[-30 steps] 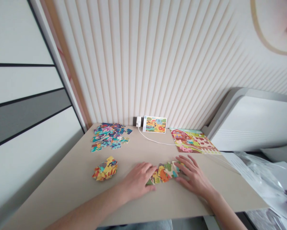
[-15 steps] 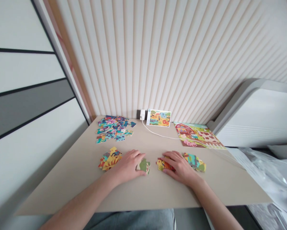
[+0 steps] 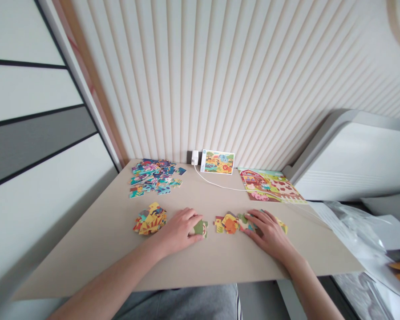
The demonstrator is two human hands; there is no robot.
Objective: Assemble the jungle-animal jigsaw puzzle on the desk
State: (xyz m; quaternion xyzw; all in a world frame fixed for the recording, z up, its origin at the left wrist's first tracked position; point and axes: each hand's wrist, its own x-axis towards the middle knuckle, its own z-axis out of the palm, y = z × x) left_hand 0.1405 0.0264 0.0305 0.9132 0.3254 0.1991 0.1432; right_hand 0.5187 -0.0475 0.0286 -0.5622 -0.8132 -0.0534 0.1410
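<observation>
My left hand (image 3: 183, 229) rests on the table with its thumb and fingers around a green puzzle piece (image 3: 199, 228), partly covered by the fingers. My right hand (image 3: 266, 229) lies with fingers spread over puzzle pieces at the right; green and yellow edges show from under it. Just left of that hand are orange and yellow pieces (image 3: 230, 223), lying in the middle. A heap of yellow and orange pieces (image 3: 151, 220) sits to the left of my left hand.
On the beige table (image 3: 119, 266), a pile of dark blue and teal pieces (image 3: 153, 175) lies back left. A picture card (image 3: 217, 162) leans against the wall beside a white plug (image 3: 195, 157). Its cable crosses a farm puzzle (image 3: 269, 186) at the back right.
My right hand has moved right, off the orange pieces and onto the pieces at the right. My left hand stays at the green piece. The view has shifted slightly.
</observation>
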